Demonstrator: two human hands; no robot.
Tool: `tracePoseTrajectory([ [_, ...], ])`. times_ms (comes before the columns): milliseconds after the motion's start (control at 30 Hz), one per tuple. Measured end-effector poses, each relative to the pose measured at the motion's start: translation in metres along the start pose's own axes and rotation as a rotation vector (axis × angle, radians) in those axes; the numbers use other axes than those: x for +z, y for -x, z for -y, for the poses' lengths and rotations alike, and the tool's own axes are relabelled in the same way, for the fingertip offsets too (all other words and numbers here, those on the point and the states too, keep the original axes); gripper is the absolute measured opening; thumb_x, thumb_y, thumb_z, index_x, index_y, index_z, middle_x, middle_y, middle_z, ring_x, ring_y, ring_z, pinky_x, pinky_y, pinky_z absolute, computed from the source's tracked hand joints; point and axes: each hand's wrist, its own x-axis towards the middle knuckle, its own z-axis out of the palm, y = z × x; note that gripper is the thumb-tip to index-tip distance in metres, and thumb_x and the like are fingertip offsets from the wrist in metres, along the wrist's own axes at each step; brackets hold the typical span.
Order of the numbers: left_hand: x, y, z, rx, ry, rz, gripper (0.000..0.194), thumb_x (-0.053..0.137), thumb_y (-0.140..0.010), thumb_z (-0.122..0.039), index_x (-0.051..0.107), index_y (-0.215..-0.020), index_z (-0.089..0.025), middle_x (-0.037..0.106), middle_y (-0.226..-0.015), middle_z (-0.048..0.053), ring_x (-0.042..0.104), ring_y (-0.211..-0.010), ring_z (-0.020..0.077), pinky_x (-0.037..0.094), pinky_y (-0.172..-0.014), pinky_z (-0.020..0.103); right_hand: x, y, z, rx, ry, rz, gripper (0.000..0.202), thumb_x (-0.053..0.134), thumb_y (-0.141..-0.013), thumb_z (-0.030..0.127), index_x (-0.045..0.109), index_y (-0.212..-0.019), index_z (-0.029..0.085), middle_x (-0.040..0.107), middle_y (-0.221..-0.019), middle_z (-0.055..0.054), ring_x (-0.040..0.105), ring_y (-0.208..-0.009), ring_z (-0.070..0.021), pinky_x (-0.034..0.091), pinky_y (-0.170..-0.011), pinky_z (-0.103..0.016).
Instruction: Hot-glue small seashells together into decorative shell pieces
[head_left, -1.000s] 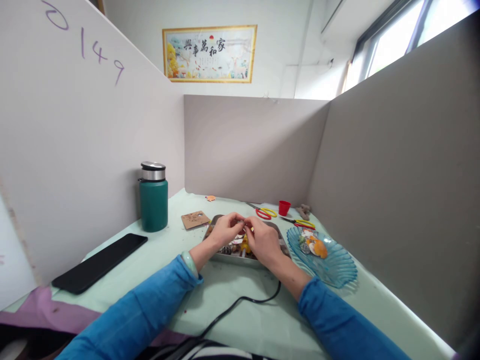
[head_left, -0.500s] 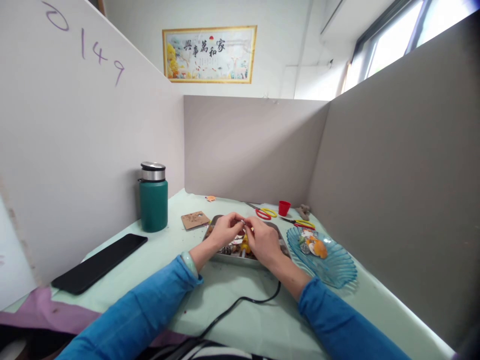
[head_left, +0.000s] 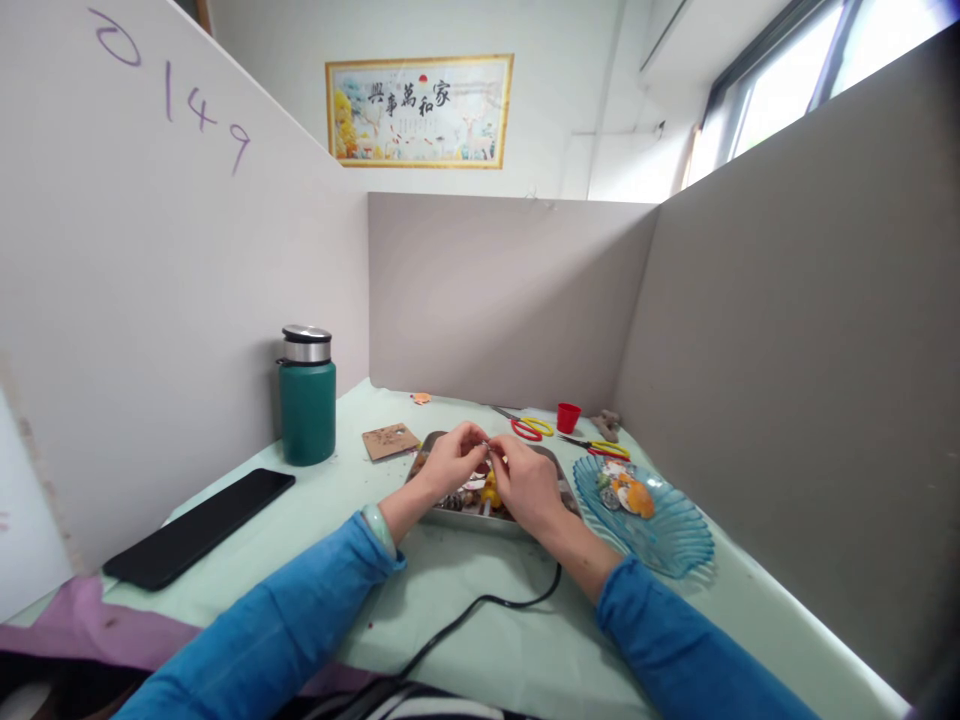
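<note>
My left hand [head_left: 456, 460] and my right hand [head_left: 523, 480] meet fingertip to fingertip over a metal tray [head_left: 480, 522]. Both are closed in a pinch around something tiny between them, too small and too covered to make out. Under the hands the tray holds small mixed pieces, among them a yellow item [head_left: 490, 490] whose kind I cannot tell and a dark patterned piece [head_left: 453, 501]. To the right of my right hand, a blue scalloped glass plate [head_left: 675, 540] carries orange, white and green bits [head_left: 627, 492].
Two pairs of scissors, one farther back [head_left: 531, 428] and one nearer the plate [head_left: 604, 448], lie behind the tray near a red cup [head_left: 568, 417]. A brown card [head_left: 390, 441], green bottle [head_left: 307, 410] and black phone [head_left: 201, 525] are leftward. A black cable [head_left: 480, 602] runs across the front.
</note>
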Motion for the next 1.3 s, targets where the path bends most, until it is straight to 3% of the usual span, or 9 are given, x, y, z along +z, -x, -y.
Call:
tracePoseTrajectory([
  [433,0.001,0.000,-0.005,-0.009,-0.021,-0.046,0.013,0.052,-0.076,-0.026,0.051,-0.083,-0.015,0.058,-0.070,0.000,0.058,-0.063,0.0110,0.051,-0.058,0.024,0.000,0.001,0.001,-0.001,-0.006,-0.014,0.014,0.045,-0.085,0.019,0.058,-0.092,0.019,0.066,-0.084,-0.002,0.057,-0.071,-0.0144,0.034,-0.062,-0.024],
  [600,0.000,0.001,-0.007,-0.013,0.018,-0.006,0.014,0.053,-0.075,-0.024,0.051,-0.085,-0.015,0.059,-0.071,0.000,0.057,-0.062,0.0102,0.051,-0.058,0.024,0.002,0.000,-0.001,0.001,0.005,-0.014,0.014,0.046,-0.085,0.019,0.059,-0.090,0.019,0.066,-0.083,-0.002,0.057,-0.071,-0.0146,0.034,-0.061,-0.024],
  [1000,0.001,-0.001,0.004,-0.002,-0.035,-0.038,0.015,0.057,-0.071,-0.023,0.055,-0.083,-0.015,0.059,-0.069,0.000,0.057,-0.060,0.0099,0.049,-0.055,0.021,0.004,0.001,-0.002,-0.002,0.010,-0.013,0.014,0.046,-0.085,0.018,0.059,-0.088,0.019,0.065,-0.083,-0.002,0.057,-0.071,-0.0142,0.034,-0.061,-0.024],
  [1300,0.000,0.000,0.002,0.025,-0.037,0.003,0.017,0.054,-0.076,-0.027,0.055,-0.087,-0.015,0.059,-0.070,0.000,0.057,-0.062,0.0105,0.049,-0.057,0.022,0.003,0.000,-0.002,0.002,0.026,-0.025,0.013,0.047,-0.084,0.018,0.059,-0.086,0.019,0.065,-0.081,-0.002,0.057,-0.070,-0.0148,0.033,-0.061,-0.024],
])
